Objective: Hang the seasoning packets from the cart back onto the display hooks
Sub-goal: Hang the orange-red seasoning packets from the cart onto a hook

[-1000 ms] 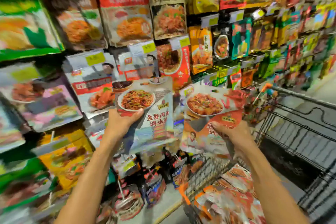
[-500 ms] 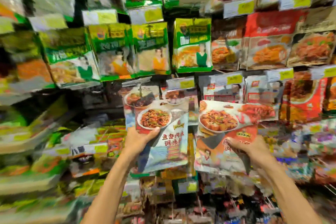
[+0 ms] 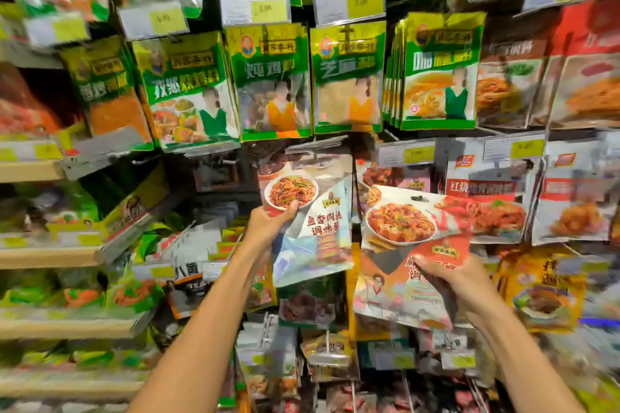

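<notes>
My left hand (image 3: 268, 223) grips a seasoning packet (image 3: 318, 231) with a plate of shredded pork on a pale blue-white front, held upright against the display wall at centre. My right hand (image 3: 453, 282) holds a second packet (image 3: 402, 245) with a tofu dish and an orange-red lower half, tilted a little, just right of the first. Its fingers curl round the packet's lower right edge. Both packets are raised in front of the middle row of hooks. The cart is out of view.
Green-and-yellow packets (image 3: 271, 84) hang in a row above my hands, under yellow price tags (image 3: 349, 3). White-and-red packets (image 3: 489, 198) hang to the right, a yellow one (image 3: 540, 288) below them. Wooden shelves (image 3: 43, 258) with bagged goods stand at the left.
The view has swung left and up, away from the cart, to the green-packet row. Both hands have kept their packets and carried them along the wall, raised slightly.
</notes>
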A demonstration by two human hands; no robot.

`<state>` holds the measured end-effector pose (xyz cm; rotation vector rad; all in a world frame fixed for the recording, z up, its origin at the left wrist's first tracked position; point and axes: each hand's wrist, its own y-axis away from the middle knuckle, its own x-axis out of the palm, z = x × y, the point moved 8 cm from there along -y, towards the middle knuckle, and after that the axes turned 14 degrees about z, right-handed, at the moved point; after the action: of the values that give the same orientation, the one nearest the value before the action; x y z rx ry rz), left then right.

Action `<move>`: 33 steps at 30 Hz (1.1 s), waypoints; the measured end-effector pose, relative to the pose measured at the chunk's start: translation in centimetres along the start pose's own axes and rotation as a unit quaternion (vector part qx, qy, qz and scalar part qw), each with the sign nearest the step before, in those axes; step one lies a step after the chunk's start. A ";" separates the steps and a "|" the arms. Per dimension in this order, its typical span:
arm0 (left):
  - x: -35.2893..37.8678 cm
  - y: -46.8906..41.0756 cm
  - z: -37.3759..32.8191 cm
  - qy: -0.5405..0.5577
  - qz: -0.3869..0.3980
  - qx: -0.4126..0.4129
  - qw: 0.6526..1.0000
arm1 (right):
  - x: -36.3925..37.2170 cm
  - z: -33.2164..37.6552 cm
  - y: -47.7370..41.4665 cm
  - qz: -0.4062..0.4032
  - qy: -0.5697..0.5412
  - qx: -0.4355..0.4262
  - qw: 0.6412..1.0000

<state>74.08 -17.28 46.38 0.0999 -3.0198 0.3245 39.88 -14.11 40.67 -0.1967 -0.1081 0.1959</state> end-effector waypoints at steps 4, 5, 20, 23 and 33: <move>0.4 -2.6 0.5 0.028 0.015 -0.011 0.999 | 0.1 -0.5 -2.2 0.005 0.009 0.011 1.000; 0.4 -3.0 0.6 0.032 0.016 -0.013 0.999 | 0.1 -0.6 -2.8 0.011 0.014 0.015 1.000; 1.2 -5.3 1.9 0.013 0.014 -0.036 0.999 | 2.1 -0.9 -4.6 0.055 0.030 0.017 0.998; 1.4 -5.3 2.0 0.018 0.009 -0.038 0.999 | 2.0 -1.1 -4.4 0.061 0.013 0.020 0.998; 0.9 -5.6 2.4 -0.082 -0.127 -0.084 0.985 | 2.0 -1.1 -4.5 0.073 0.005 0.036 0.997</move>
<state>73.38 -23.29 45.35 0.5178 -3.1276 0.0393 42.78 -18.25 40.66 -0.1331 -0.0768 0.3438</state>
